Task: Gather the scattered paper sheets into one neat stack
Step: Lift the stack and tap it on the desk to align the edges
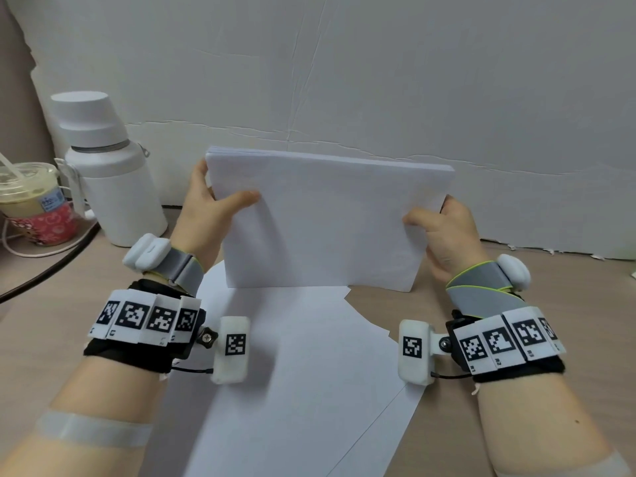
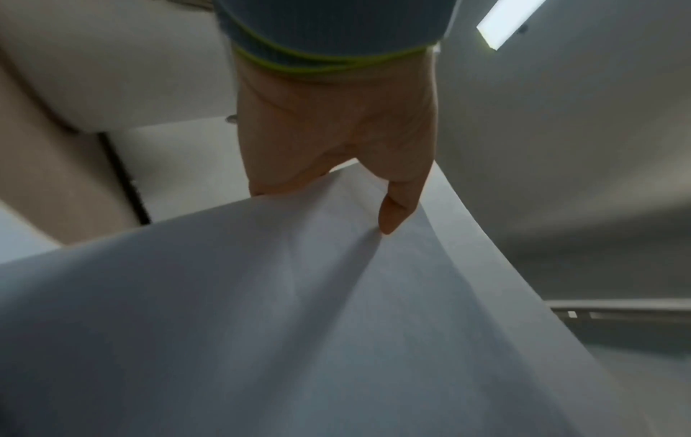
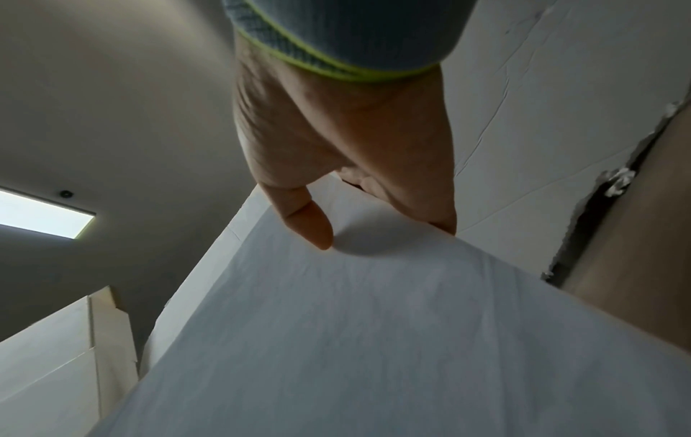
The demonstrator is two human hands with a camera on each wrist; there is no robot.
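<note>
White, smooth rectangular paper stack (image 1: pixel 323 222) stands on its long edge on the tan table (image 1: pixel 516 304), pinched at either side by the left hand (image 1: pixel 206 208) and right hand (image 1: pixel 444 232). Loose white sheets (image 1: pixel 296 373) lie fanned beneath. Beside the matte white flask (image 1: pixel 110 173), a clear plastic cup (image 1: pixel 32 201) holds a pale drink.

fingers behind paper stack (image 1: pixel 323 218) hidden, loose sheets (image 1: pixel 299 390) cut off below

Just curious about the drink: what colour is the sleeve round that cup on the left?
Pink-red with a light swirly pattern, on the cup; head view.
</note>
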